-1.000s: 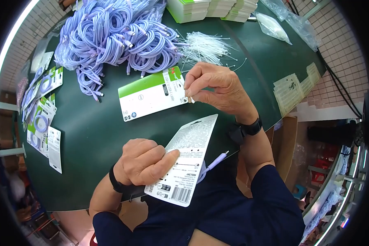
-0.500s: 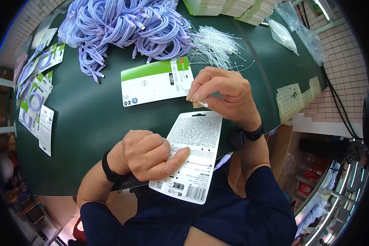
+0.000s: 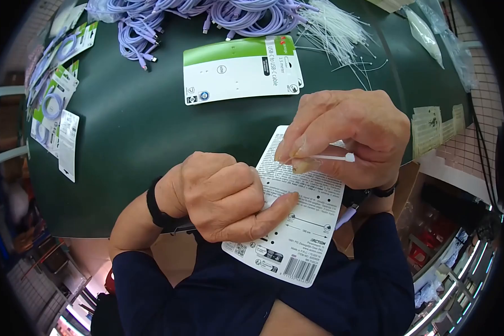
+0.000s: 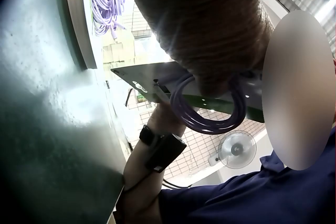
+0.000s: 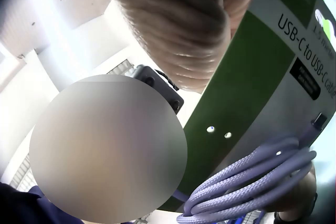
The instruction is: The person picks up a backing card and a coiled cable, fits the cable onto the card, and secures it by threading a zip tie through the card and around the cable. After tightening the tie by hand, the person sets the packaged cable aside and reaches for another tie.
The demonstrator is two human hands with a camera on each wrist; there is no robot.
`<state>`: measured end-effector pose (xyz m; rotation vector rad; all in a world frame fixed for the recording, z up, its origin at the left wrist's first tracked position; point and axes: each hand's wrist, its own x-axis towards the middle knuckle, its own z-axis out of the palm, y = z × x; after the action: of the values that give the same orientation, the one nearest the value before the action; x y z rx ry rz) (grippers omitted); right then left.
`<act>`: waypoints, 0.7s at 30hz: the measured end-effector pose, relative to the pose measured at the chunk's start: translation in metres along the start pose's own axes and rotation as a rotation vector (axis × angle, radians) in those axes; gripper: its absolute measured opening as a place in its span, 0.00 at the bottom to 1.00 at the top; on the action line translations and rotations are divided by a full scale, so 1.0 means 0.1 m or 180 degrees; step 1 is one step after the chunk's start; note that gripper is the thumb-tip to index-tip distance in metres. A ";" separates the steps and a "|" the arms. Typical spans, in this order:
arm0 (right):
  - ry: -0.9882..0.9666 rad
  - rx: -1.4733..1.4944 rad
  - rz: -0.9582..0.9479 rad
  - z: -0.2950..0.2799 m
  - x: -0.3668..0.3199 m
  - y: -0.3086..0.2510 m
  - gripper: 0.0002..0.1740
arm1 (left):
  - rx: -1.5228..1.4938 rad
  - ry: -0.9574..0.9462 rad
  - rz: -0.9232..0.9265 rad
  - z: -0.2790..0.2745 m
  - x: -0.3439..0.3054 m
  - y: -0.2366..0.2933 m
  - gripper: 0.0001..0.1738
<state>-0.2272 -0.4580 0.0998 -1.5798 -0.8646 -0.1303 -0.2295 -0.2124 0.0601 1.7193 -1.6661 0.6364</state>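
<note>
My left hand grips a cardboard packaging card, thumb across its printed back, which faces up in the head view. Against the card's green and white front lies a coiled lilac USB-C cable, also seen as a loop in the left wrist view, with left-hand fingers at it. Between thumb and fingertips, my right hand pinches a white cable tie close over the card's upper part. The tie's square head points right and its thin tail points left toward the left hand.
Flat blank cards lie on the green table. Behind them are a heap of lilac cables and loose white cable ties. Cards with cables attached are piled at the left. A plastic bag lies at the back right.
My right hand has come down from near the flat cards to over the held card, bringing the cable tie. The held card has turned its back more toward the head camera, whose view has shifted.
</note>
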 end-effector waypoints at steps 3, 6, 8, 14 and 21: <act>-0.0112 -0.0047 -0.0007 -0.01 0.01 0.00 0.11 | 0.0053 -0.0024 0.0001 -0.01 0.00 0.00 0.30; -0.0196 -0.0082 0.0012 -0.03 0.01 0.01 0.11 | 0.0059 -0.0028 -0.0008 0.00 0.00 0.01 0.30; -0.0260 -0.0109 0.0062 -0.03 0.00 0.01 0.12 | 0.0060 -0.0033 -0.0006 0.00 0.00 0.01 0.30; -0.0021 0.0032 0.0142 -0.03 -0.01 0.01 0.12 | 0.0025 -0.0011 -0.0013 0.00 0.00 0.00 0.30; -0.0163 -0.0017 0.0270 -0.02 -0.01 0.03 0.11 | -0.0003 -0.0058 -0.0067 0.00 -0.01 0.00 0.30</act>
<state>-0.2252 -0.4604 0.0972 -1.6281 -0.8360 -0.0317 -0.2294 -0.2117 0.0595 1.7443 -1.6584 0.6119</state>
